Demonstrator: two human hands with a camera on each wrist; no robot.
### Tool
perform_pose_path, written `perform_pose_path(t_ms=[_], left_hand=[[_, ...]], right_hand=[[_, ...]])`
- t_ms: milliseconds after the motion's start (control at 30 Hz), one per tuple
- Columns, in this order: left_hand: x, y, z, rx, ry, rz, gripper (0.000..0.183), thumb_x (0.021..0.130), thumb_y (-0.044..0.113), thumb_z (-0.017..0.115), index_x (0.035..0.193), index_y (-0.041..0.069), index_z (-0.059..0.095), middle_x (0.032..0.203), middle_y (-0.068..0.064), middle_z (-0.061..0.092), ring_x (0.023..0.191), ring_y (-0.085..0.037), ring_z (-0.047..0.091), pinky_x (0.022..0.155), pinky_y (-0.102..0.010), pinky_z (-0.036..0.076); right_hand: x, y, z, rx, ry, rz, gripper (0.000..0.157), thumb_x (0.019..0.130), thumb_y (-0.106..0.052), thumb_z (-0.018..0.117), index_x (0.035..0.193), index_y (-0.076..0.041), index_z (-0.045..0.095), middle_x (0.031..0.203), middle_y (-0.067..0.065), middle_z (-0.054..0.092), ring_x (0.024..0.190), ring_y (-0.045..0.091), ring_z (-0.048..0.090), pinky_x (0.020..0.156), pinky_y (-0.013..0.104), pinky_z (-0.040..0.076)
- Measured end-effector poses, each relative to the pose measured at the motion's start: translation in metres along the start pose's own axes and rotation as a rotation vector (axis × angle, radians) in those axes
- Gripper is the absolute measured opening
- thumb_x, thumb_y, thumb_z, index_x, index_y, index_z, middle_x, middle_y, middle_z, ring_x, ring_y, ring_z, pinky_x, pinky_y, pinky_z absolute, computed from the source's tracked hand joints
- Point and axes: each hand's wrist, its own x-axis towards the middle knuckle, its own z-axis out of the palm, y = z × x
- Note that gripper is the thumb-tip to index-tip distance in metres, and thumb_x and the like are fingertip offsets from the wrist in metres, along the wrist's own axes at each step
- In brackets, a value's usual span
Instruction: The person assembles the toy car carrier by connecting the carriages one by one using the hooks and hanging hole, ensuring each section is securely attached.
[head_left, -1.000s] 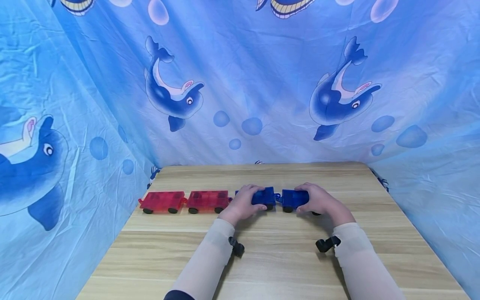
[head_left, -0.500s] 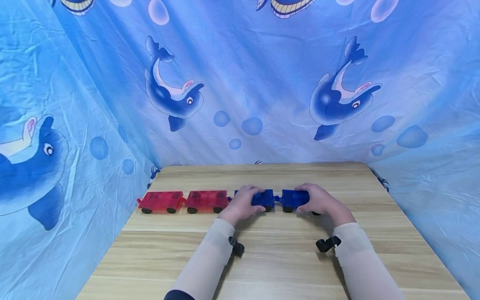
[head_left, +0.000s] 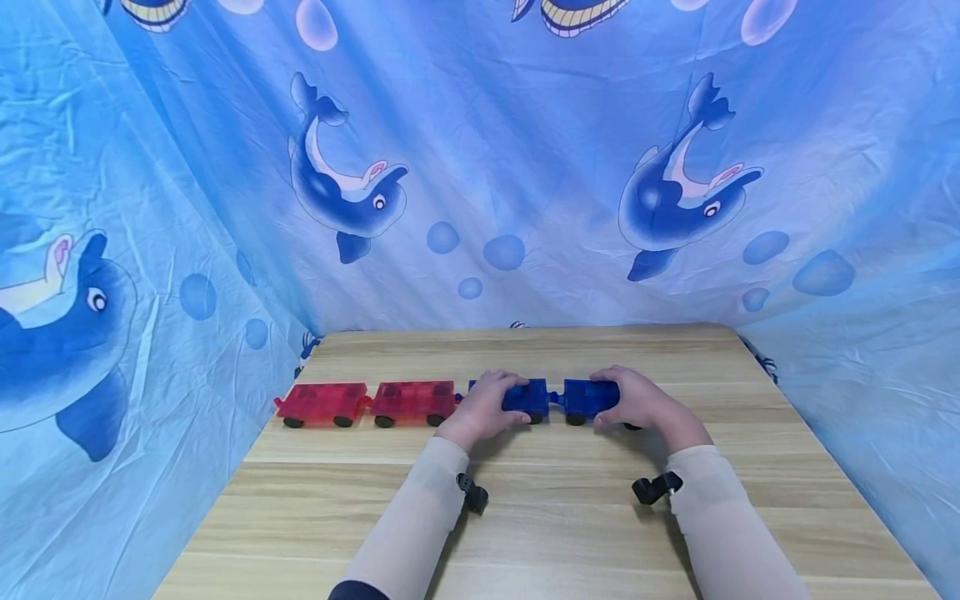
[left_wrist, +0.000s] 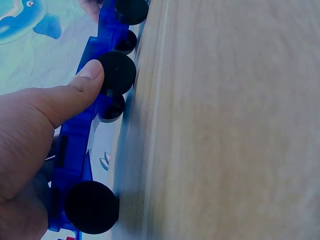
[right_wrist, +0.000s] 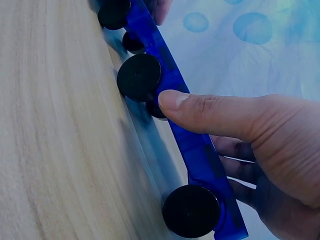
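Note:
A translucent blue toy train car (head_left: 529, 398) with black wheels stands on the table, gripped from above by my left hand (head_left: 483, 410). Its thumb lies along the near side, close to a wheel (left_wrist: 118, 73), in the left wrist view. To the right, a second blue train car (head_left: 583, 398) is held by my right hand (head_left: 641, 404), with the thumb on the near side and the other fingers behind. A small blue coupling (head_left: 554, 397) joins the two blue cars. Each hand covers part of its car.
Two translucent red train cars (head_left: 327, 403) (head_left: 415, 402) stand coupled at the left end of the row, up against the left blue car. Beneath everything is a wood-grain table (head_left: 555, 517). A blue dolphin-print cloth (head_left: 495, 167) hangs behind the table and along its sides.
The left blue car's right end has come down level with the right blue car at the coupling. Both red cars have shifted slightly left. Over the last half second, everything looks still.

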Motion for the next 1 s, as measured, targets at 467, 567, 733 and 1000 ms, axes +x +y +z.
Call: perform_pose_path(t_ms=[467,567,733,1000], left_hand=[[0.001,0.001,0.001,0.034,0.033,0.01,0.064,0.089,0.046,0.083,0.148,0.03,0.062,0.155,-0.001,0.05,0.144,-0.027,0.045,0.114,-0.049,0.044],[0.001,0.001,0.001,0.03,0.035,0.001,0.063,0.089,0.046,0.083,0.147,0.03,0.062,0.156,-0.001,0.049,0.145,-0.027,0.044,0.115,-0.048,0.043],[0.002,0.001,0.001,0.02,0.03,-0.004,0.062,0.09,0.044,0.083,0.147,0.03,0.062,0.157,0.0,0.049,0.147,-0.027,0.043,0.116,-0.049,0.042],[0.001,0.001,-0.001,0.011,0.03,0.001,0.062,0.09,0.044,0.083,0.147,0.03,0.062,0.157,0.0,0.049,0.146,-0.026,0.044,0.116,-0.048,0.042]], right_hand=[[-0.004,0.008,-0.008,-0.043,0.027,0.021,0.085,0.077,-0.028,0.096,0.148,-0.003,0.057,0.135,0.02,0.057,0.124,0.045,0.054,0.103,0.065,0.047],[-0.004,0.009,-0.009,-0.053,0.03,0.026,0.085,0.076,-0.027,0.097,0.148,-0.003,0.057,0.134,0.02,0.057,0.124,0.045,0.055,0.103,0.065,0.047],[-0.004,0.011,-0.009,-0.049,0.031,0.036,0.086,0.075,-0.028,0.097,0.148,-0.004,0.057,0.134,0.02,0.057,0.124,0.045,0.055,0.102,0.065,0.047],[-0.004,0.013,-0.008,-0.054,0.035,0.037,0.086,0.075,-0.028,0.097,0.147,-0.005,0.058,0.135,0.021,0.056,0.125,0.045,0.054,0.101,0.065,0.048]])
